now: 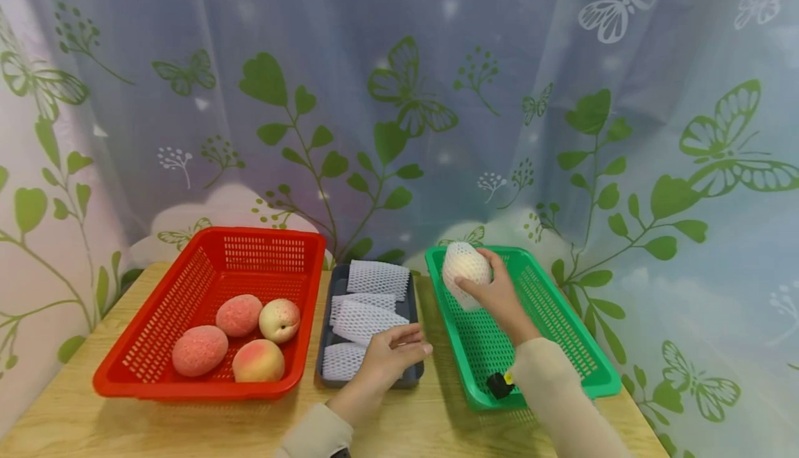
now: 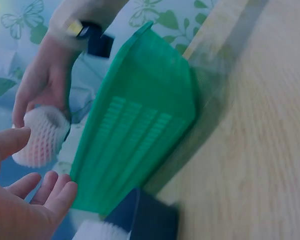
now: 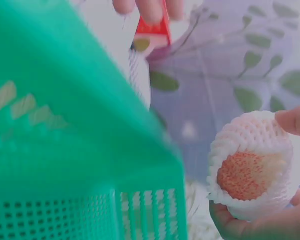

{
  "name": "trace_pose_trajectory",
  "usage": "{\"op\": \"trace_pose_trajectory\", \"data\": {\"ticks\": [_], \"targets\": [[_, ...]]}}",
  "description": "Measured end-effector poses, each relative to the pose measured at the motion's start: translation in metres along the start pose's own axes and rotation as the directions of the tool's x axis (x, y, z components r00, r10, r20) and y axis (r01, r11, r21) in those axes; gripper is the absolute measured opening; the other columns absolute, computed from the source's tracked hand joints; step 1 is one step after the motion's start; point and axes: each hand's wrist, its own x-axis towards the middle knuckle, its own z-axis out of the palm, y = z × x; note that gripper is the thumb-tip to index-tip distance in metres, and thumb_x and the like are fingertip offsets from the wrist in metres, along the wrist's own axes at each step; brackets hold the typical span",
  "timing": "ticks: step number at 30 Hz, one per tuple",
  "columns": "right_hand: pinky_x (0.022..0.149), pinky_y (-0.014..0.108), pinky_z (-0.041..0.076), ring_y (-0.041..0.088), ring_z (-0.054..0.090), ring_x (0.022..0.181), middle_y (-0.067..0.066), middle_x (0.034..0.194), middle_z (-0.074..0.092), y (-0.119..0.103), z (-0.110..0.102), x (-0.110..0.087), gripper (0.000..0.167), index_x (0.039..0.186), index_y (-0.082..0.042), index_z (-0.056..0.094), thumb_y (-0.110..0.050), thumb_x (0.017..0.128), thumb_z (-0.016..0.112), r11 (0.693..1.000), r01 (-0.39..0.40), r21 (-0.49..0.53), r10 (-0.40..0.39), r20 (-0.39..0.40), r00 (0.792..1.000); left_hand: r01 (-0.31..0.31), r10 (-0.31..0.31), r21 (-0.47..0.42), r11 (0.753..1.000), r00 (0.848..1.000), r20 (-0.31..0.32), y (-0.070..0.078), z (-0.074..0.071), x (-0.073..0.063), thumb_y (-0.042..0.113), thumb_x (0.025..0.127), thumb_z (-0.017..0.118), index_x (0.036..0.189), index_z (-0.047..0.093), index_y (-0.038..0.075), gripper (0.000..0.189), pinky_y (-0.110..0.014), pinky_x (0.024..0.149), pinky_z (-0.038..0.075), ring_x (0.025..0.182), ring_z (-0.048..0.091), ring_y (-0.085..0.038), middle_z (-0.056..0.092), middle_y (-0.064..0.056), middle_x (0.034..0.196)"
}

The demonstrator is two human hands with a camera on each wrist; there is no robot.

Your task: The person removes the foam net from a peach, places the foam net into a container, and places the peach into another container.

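Note:
In the head view my right hand [image 1: 499, 296] grips a peach in a white foam net sleeve [image 1: 467, 270], held over the far left part of the green basket [image 1: 465, 368]. The right wrist view shows the peach's reddish, speckled skin [image 3: 245, 175] through the sleeve's open end, with fingers and thumb around the net. My left hand [image 1: 388, 364] hovers above the near right part of a dark tray [image 1: 324, 347], its fingers loosely extended and holding nothing. Several flat white foam net sleeves [image 1: 368, 319] lie in that tray, the nearest partly hidden by my left hand.
At the left stands a red basket [image 1: 150, 291] with several peaches [image 1: 200, 351] inside. The tray sits between both baskets on a wooden table [image 1: 431, 423]. A patterned curtain [image 1: 349, 62] hangs behind. A black device [image 1: 499, 385] on my right wrist shows over the green basket.

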Motion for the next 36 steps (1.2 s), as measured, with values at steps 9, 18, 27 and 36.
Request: {"op": "trace_pose_trajectory", "data": {"ticks": [9,18,27,36], "targets": [[0.077,0.048,0.055,0.041,0.048,0.118,0.014,0.143,0.035,-0.015,0.022,-0.035,0.076,0.145,-0.030,0.031,-0.028,0.084,0.075,0.998,0.038,0.058,-0.042,0.075,0.996,-0.036,0.038,0.026,0.999,0.996,-0.075,0.011,-0.030,-0.010,0.021,0.087,0.071,0.136,0.050,-0.002,0.059,-0.040,0.098,0.047,0.122,0.054,-0.031,0.054,-0.020,0.135],[0.068,0.041,0.058,0.037,0.051,0.111,0.017,0.140,0.038,-0.010,0.053,-0.075,0.074,0.144,-0.029,0.034,-0.016,0.083,0.074,0.982,0.090,0.168,-0.115,0.143,0.983,-0.041,0.044,0.024,0.999,0.991,-0.130,0.008,-0.050,-0.024,0.023,0.088,0.071,0.136,0.049,-0.002,0.058,-0.040,0.101,0.045,0.123,0.053,-0.032,0.052,-0.021,0.136],[0.075,0.035,0.056,0.033,0.052,0.109,0.021,0.136,0.041,0.009,0.089,-0.108,0.075,0.143,-0.019,0.038,-0.013,0.080,0.077,0.971,0.160,0.176,-0.198,0.226,0.954,0.031,-0.026,0.038,0.999,0.992,-0.123,-0.010,-0.057,-0.044,0.029,0.090,0.068,0.138,0.045,-0.005,0.063,-0.040,0.100,0.046,0.123,0.052,-0.033,0.052,-0.022,0.136],[0.089,0.031,0.048,0.024,0.048,0.116,0.010,0.139,0.044,0.037,0.109,-0.126,0.073,0.138,-0.017,0.042,-0.021,0.076,0.080,0.928,0.366,0.067,-0.365,0.350,0.863,0.066,-0.066,0.022,0.998,0.998,0.023,-0.040,-0.066,-0.065,0.028,0.094,0.062,0.132,0.044,-0.017,0.062,-0.035,0.089,0.053,0.109,0.060,-0.022,0.059,-0.026,0.125]]}}
